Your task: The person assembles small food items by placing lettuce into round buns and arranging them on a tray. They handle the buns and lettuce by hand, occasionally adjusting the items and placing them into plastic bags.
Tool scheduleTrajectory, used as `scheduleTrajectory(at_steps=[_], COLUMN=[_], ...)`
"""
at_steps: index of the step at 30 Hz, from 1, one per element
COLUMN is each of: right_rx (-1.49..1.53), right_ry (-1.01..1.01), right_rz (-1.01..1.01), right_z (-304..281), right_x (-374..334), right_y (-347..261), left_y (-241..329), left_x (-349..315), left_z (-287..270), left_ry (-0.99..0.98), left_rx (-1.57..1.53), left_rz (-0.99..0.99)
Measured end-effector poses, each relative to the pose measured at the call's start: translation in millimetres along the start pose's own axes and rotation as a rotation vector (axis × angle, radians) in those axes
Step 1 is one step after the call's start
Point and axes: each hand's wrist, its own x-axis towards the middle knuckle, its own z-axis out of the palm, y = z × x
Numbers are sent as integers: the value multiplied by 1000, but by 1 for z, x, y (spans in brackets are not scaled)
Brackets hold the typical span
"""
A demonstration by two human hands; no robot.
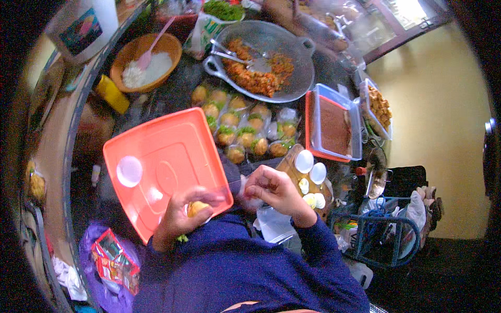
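Note:
Over the lower right corner of an orange plastic lid (156, 201), my left hand (180, 219) is curled round a golden-brown bun (197, 208). A bit of green leaf shows below that hand. To its right, my right hand (279, 190) has its thumb and fingers pinched on a thin clear plastic bag (249, 201), which is blurred. Beneath my right wrist lies a stack of clear plastic bags (275, 223). Ahead of my hands are several bagged buns (255, 123) with green leaves. A small white round dish (129, 171) sits on the lid.
Far off stands a wok (295, 44) with orange-brown filling and a spoon. An orange bowl (119, 58) holds white food. Right of the buns are a container of brown filling (334, 125) and a wooden board (290, 167) with egg pieces. A basket (376, 255) stands lower right.

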Motion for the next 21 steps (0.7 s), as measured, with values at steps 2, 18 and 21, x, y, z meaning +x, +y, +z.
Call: scheduleTrajectory(at_steps=[2, 18, 21], right_rx=[-231, 123, 22], right_ry=[-32, 176, 49], right_rz=[-91, 134, 180], right_z=[3, 50, 52], right_x=[0, 17, 16], right_y=[-2, 31, 36], left_y=[-3, -31, -30], left_x=[0, -5, -6], left_z=[5, -10, -20], left_ry=[71, 224, 232], left_rx=[-138, -88, 1], left_rz=[-39, -11, 39])
